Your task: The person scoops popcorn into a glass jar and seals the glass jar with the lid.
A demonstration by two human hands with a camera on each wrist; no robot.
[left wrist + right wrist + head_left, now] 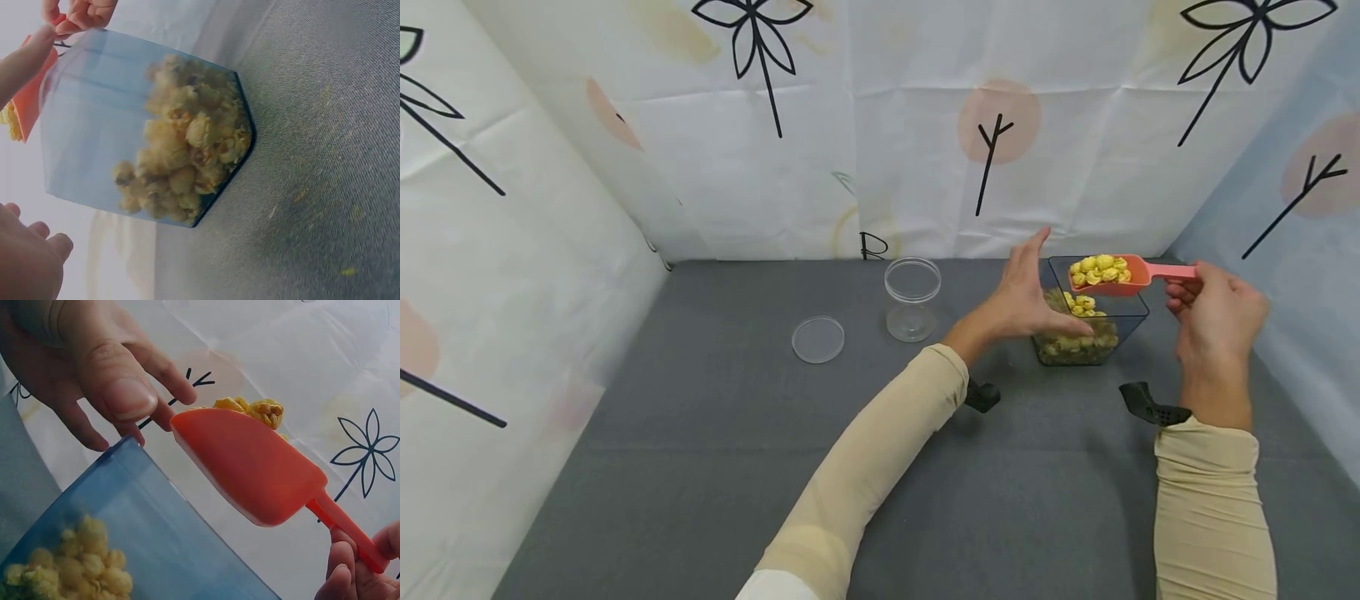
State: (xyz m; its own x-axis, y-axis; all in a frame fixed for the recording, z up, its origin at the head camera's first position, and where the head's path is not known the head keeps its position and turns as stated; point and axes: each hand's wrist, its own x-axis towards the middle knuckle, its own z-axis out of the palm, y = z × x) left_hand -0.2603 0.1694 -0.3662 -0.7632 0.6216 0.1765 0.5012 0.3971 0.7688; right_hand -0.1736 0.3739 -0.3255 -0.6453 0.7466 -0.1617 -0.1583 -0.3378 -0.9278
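My right hand (1221, 321) grips the handle of a coral-red scoop (250, 469), which is heaped with yellow popcorn (1099, 269) above a clear bluish square container (181, 531). More popcorn (187, 140) lies in the container's lower part. At the container's left side, my left hand (1026, 292) is held with thumb and fingers spread wide; in the right wrist view its fingertips are right by the rim and the scoop's tip. Nothing is held in the left hand.
Left of the container stands a clear round jar (912, 310) on the grey tabletop (715, 433). A clear round lid (817, 340) lies flat beside it. Printed white cloth (910, 175) hangs behind and at the sides. A small yellow crumb (348, 272) lies near the container.
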